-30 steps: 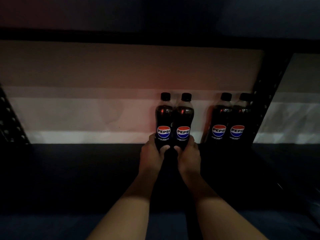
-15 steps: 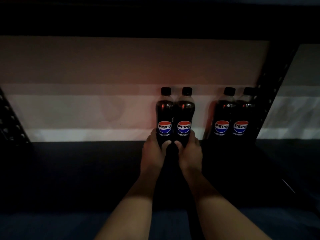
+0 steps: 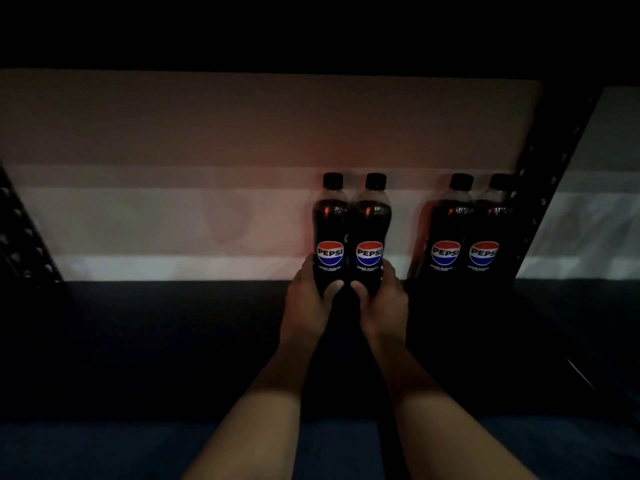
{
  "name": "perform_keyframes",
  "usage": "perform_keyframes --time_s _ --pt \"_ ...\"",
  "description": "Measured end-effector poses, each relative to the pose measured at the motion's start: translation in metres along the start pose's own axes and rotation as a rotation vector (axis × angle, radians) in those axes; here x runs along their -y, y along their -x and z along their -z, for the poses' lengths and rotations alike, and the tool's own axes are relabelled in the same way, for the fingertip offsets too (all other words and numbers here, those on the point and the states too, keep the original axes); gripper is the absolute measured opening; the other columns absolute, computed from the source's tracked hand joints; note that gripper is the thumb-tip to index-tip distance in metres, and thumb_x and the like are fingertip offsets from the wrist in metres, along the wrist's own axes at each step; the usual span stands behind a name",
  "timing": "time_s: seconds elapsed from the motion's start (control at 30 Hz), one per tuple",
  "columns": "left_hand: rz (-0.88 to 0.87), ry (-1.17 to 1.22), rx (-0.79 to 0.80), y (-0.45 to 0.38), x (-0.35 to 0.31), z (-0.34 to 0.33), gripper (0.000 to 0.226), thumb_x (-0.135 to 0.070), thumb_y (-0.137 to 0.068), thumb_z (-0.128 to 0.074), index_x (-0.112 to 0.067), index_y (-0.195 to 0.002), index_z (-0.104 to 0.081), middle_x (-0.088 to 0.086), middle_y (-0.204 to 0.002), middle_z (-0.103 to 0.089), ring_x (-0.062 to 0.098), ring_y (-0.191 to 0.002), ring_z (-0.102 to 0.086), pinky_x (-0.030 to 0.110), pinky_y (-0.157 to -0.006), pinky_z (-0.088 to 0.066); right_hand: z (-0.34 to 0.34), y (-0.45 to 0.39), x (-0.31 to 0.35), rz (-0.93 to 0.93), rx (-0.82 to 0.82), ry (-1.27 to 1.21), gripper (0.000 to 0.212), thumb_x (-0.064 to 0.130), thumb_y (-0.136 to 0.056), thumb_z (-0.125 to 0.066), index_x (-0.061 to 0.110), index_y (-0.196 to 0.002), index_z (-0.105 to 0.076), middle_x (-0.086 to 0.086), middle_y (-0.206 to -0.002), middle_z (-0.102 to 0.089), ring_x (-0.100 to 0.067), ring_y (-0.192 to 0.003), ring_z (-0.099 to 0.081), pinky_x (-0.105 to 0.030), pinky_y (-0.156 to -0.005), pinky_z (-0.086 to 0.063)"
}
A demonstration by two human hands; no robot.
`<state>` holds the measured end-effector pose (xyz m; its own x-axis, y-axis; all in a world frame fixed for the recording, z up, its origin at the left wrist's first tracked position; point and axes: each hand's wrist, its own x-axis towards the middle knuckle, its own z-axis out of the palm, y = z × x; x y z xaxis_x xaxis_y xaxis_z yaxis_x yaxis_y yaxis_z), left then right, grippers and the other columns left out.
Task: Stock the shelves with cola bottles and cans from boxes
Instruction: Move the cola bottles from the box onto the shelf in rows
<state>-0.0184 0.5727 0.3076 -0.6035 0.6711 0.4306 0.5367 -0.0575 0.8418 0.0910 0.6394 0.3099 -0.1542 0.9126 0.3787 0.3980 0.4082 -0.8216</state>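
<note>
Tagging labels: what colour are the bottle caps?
Black, on all four bottles, e.g. the cap above the left hand; head view.

Your left hand [image 3: 306, 299] grips the lower body of a dark plastic Pepsi bottle with a black cap [image 3: 330, 233], and your right hand [image 3: 382, 301] grips a second identical black-capped Pepsi bottle [image 3: 370, 233] touching it. Both stand upright at the back of the dark shelf board [image 3: 156, 341] (lighting is very dim). To their right, apart, a pair of matching Pepsi bottles [image 3: 464, 233] stands beside the black perforated metal upright [image 3: 547, 188].
</note>
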Motion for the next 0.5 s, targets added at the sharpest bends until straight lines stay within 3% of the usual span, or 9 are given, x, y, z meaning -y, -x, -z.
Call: perform_keyframes --time_s 0.13,0.5 --pt "0.000 -0.014 0.011 -0.001 0.004 0.000 0.065 -0.013 -0.090 -0.076 -0.023 -0.147 -0.048 -0.002 -0.139 -0.062 0.007 -0.125 -0.054 0.025 -0.104 -0.042 -0.001 0.000 -0.001 -0.013 -0.002 -0.009 0.063 0.024 -0.088 -0.076 0.017 -0.144 -0.046 -0.008 -0.136 -0.062 -0.027 -0.126 -0.058 -0.040 -0.105 -0.049" --pt "-0.013 -0.062 0.036 -0.004 0.011 -0.002 0.064 -0.022 -0.092 -0.073 -0.027 -0.149 -0.042 -0.001 -0.141 -0.058 0.015 -0.130 -0.054 0.036 -0.109 -0.046 0.001 0.002 0.001 0.006 -0.013 -0.003 0.067 0.022 -0.088 -0.077 0.015 -0.146 -0.046 -0.009 -0.137 -0.062 -0.027 -0.128 -0.057 -0.037 -0.107 -0.047"
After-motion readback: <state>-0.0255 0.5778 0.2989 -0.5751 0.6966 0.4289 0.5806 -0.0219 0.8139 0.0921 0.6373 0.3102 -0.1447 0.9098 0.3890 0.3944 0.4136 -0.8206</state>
